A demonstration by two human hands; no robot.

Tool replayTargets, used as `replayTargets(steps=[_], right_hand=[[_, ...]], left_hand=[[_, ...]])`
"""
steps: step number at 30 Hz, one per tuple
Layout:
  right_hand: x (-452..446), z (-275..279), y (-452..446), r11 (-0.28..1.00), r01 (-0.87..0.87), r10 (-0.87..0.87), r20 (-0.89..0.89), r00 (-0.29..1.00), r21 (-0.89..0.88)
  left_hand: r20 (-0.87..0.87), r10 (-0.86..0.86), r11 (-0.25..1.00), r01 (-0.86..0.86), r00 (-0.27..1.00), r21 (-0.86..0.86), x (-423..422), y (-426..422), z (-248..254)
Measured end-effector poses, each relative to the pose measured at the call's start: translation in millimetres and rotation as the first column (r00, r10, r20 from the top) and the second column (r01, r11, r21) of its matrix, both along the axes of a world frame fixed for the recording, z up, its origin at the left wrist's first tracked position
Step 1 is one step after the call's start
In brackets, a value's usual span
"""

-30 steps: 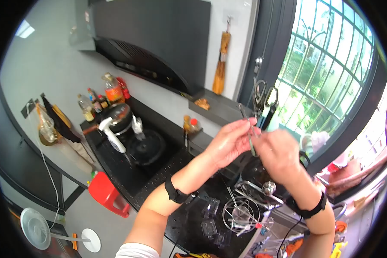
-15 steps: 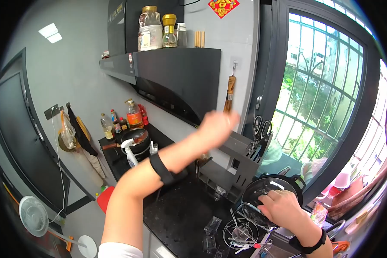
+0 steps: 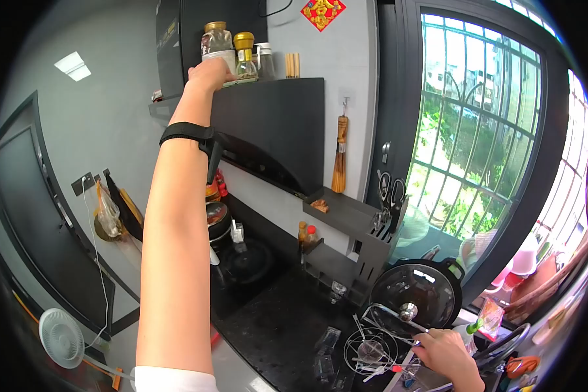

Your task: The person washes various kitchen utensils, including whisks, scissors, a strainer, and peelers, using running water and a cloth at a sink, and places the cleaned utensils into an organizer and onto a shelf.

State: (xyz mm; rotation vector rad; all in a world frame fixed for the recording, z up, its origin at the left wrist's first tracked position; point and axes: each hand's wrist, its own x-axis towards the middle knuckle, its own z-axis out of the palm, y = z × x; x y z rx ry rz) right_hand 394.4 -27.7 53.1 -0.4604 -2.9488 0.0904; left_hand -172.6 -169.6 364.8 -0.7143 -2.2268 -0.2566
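Note:
My left hand (image 3: 210, 73) is raised to the top of the dark range hood (image 3: 268, 111), fingers bent in front of a pale container (image 3: 223, 56). A thin pale-green edge shows beside its fingertips, too small to name. Close by stand a gold-capped glass bottle (image 3: 245, 57) and a white-capped jar (image 3: 265, 62). Low on the right, my right hand (image 3: 447, 356) has its fingers curled at the end of a metal wire frame (image 3: 392, 323); what lies inside them is hidden. Behind it leans a pan with a glass lid (image 3: 415, 291).
A round wire rack (image 3: 370, 351) and clear plastic pieces (image 3: 326, 353) lie on the black counter (image 3: 268, 326). A grey shelf unit (image 3: 346, 242) holds scissors (image 3: 391, 189). A brush (image 3: 341, 157) hangs on the wall. The barred window (image 3: 480, 117) is at right.
My left hand has risen leftward from before the hood to its top, by the jars. My right hand has left the glass lid and moved down, and the view has shifted slightly.

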Motion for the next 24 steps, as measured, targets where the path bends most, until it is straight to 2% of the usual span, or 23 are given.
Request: replayTargets(steps=[2, 4, 5, 6, 7, 8, 9, 10, 12, 14, 15, 16, 17, 18, 19, 20, 21, 23, 24], right_hand=[[13, -13, 1, 0.997, 0.076, -0.076, -0.018, 0.997, 0.003], [25, -26, 16, 0.997, 0.078, -0.079, -0.040, 0.996, -0.012], [38, -37, 12, 0.995, 0.099, -0.100, -0.048, 0.994, -0.028], [49, -43, 5, 0.992, 0.111, -0.116, -0.086, 0.990, -0.064], [60, -45, 7, 0.984, 0.144, -0.156, -0.117, 0.981, -0.101], [75, -46, 1, 0.964, 0.196, -0.217, -0.104, 0.971, -0.179], [88, -49, -5, 0.919, 0.274, -0.305, -0.072, 0.950, -0.283], [104, -63, -13, 0.850, 0.368, -0.412, -0.041, 0.910, -0.376], [145, -98, -27, 0.732, 0.499, -0.539, 0.054, 0.840, -0.463], [174, -140, -36, 0.514, 0.657, -0.653, 0.245, 0.716, -0.552], [192, -169, -42, 0.497, 0.660, -0.641, 0.274, 0.717, -0.564], [210, -203, -44, 0.525, 0.699, -0.643, 0.312, 0.699, -0.485], [221, -231, -45, 0.557, 0.728, -0.649, 0.337, 0.682, -0.400], [223, -253, -46, 0.560, 0.721, -0.645, 0.333, 0.688, -0.407], [227, -270, -46, 0.521, 0.712, -0.637, 0.341, 0.691, -0.471], [232, -279, -37, 0.488, 0.695, -0.628, 0.341, 0.700, -0.528], [223, -278, -31, 0.435, 0.642, -0.591, 0.337, 0.733, -0.632], [210, -296, -21, 0.443, 0.623, -0.555, 0.349, 0.755, -0.644], [199, -318, -16, 0.475, 0.545, -0.550, 0.250, 0.797, -0.691]], left_hand=[[0.066, -0.041, 0.998, 0.045, 0.997, -0.047, -7, 2, 3], [-0.128, 0.059, 0.998, -0.059, 0.990, 0.000, 17, 0, -3], [-0.123, 0.064, 0.995, -0.073, 0.990, -0.064, 27, -5, 1], [-0.550, -0.087, 0.983, -0.019, 0.830, -0.183, 7, -11, -1], [-0.489, -0.351, 0.903, 0.428, 0.798, 0.050, -12, -15, -8], [-0.631, -0.543, 0.836, 0.432, 0.554, -0.339, -19, -22, 2], [-0.571, -0.555, 0.821, 0.509, 0.605, -0.258, 21, -22, -22], [-0.460, -0.609, 0.778, 0.599, 0.646, -0.189, 65, -1, -71], [-0.235, -0.724, 0.681, 0.726, 0.648, -0.094, 152, 20, -161], [0.109, -0.776, 0.622, 0.783, 0.621, -0.033, 214, 24, -244], [0.301, -0.749, 0.607, 0.793, 0.590, -0.045, 249, 23, -294], [0.441, -0.830, 0.459, 0.867, 0.340, 0.195, 295, 25, -348], [0.447, -0.843, 0.359, 0.932, 0.298, 0.055, 323, 31, -379], [0.641, -0.726, 0.434, 0.889, 0.251, 0.144, 347, 31, -413], [0.717, -0.673, 0.395, 0.907, 0.180, 0.142, 367, 34, -445], [0.761, -0.639, 0.311, 0.943, 0.114, 0.120, 384, 37, -478], [0.828, -0.561, 0.350, 0.913, 0.026, 0.209, 405, 40, -507], [0.864, -0.503, 0.312, 0.927, -0.027, 0.211, 437, 46, -558], [0.876, -0.481, 0.296, 0.937, -0.025, 0.189, 451, 49, -572]])
